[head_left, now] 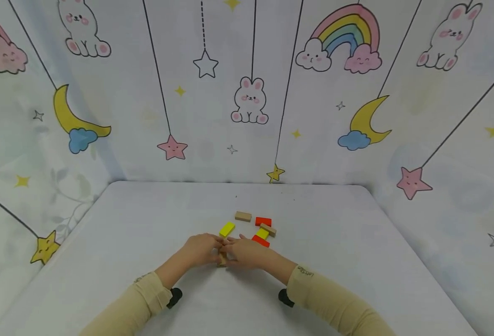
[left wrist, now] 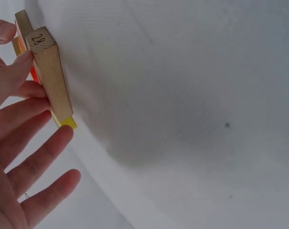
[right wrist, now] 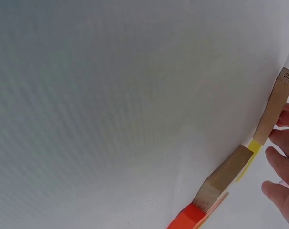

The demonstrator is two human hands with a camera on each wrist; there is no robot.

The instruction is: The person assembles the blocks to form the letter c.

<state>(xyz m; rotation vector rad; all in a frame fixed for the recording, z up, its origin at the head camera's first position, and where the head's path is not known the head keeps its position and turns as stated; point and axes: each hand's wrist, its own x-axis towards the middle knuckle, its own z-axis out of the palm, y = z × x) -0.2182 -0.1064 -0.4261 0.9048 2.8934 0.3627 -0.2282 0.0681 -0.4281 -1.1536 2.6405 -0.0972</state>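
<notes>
Surface: a white table (head_left: pixel 146 242) with rounded far corners, covered by a smooth cloth.
Room: white curtains (head_left: pixel 213 116) with printed rabbits, rainbows, moons and stars close the table on three sides.
Left hand (head_left: pixel 200 248): fingers straight and relaxed, the fingertips touch the plain wooden block.
Right hand (head_left: pixel 247 252): fingers slightly curled beside the same block; whether it really grasps the block, I cannot tell.
Wooden block (left wrist: pixel 51 76): stands between both hands near the table middle, marked "28" on its end.
Other blocks: at 12 to 1 o'clock from the hands lie a yellow block (head_left: pixel 227 229), a tan block (head_left: pixel 243 216) and a red block (head_left: pixel 263 221).
</notes>
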